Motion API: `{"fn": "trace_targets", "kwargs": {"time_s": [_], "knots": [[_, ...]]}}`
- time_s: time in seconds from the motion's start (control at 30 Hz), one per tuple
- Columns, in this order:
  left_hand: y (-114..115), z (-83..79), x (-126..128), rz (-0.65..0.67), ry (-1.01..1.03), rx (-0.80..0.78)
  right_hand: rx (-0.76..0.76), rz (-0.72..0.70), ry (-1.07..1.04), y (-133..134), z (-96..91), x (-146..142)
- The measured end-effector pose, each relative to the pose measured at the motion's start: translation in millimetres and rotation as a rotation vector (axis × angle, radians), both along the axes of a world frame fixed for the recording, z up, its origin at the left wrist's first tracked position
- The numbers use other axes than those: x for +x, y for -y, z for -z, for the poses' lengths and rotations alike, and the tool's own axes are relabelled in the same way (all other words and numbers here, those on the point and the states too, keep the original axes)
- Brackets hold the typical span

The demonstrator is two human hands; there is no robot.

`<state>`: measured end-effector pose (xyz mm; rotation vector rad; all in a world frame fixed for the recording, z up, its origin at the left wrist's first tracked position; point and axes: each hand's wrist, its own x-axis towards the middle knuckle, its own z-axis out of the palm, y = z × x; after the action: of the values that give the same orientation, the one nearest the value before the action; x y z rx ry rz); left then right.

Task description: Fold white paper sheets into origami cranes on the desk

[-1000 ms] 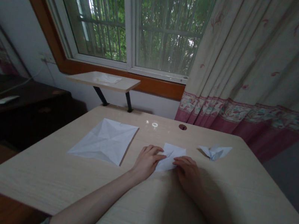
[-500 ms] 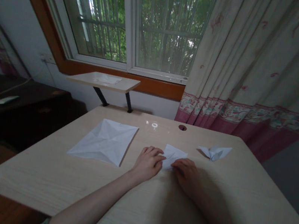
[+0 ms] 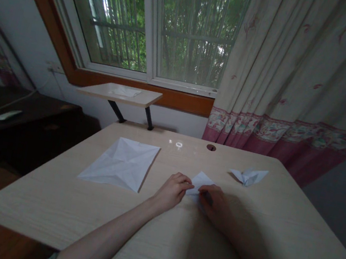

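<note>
A small folded sheet of white paper (image 3: 201, 179) lies on the table between my two hands, one corner pointing away from me. My left hand (image 3: 175, 189) pinches its left side, fingers closed. On the near right edge my right hand (image 3: 213, 200) grips the paper between thumb and fingertips. Parts of the sheet are hidden under the fingers. To the right stands a folded paper crane (image 3: 248, 176) with its wings spread. A larger creased square of white paper (image 3: 123, 163) lies flat to the left.
The pale wooden table (image 3: 107, 215) has a raised shelf (image 3: 100, 90) at its back left, with white paper (image 3: 124, 91) on it. A round cable hole (image 3: 211, 147) sits near the back edge. Behind are a window (image 3: 195, 32) and a curtain (image 3: 284, 90).
The small folded paper has turned, so a corner now points away from me. My left hand has shifted slightly right. The crane and the large sheet have stayed put.
</note>
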<state>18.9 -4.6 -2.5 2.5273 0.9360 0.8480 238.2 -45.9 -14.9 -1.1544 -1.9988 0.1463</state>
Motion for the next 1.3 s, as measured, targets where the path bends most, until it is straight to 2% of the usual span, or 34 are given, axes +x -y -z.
{"fn": "trace_targets", "kwargs": {"time_s": [0.13, 0.5, 0.63, 0.9, 1.3], "knots": [[-1, 3.8, 1, 0.039, 0.064, -0.010, -0.007, 0.004, 0.018, -1, -2.4, -1], [0, 1.1, 1, 0.040, 0.066, -0.037, -0.111, 0.026, 0.121, -5, -8.2, -1], [1, -0.2, 2, 0.021, 0.043, -0.064, -0.087, 0.041, 0.151, -6, -5.8, -1], [7, -10.6, 4, -0.040, -0.028, -0.070, -0.144, 0.044, 0.128, -7, -7.2, -2], [9, -12.1, 12, -0.133, -0.070, -0.070, -0.106, 0.072, 0.103, -9, -2.5, -4]]}}
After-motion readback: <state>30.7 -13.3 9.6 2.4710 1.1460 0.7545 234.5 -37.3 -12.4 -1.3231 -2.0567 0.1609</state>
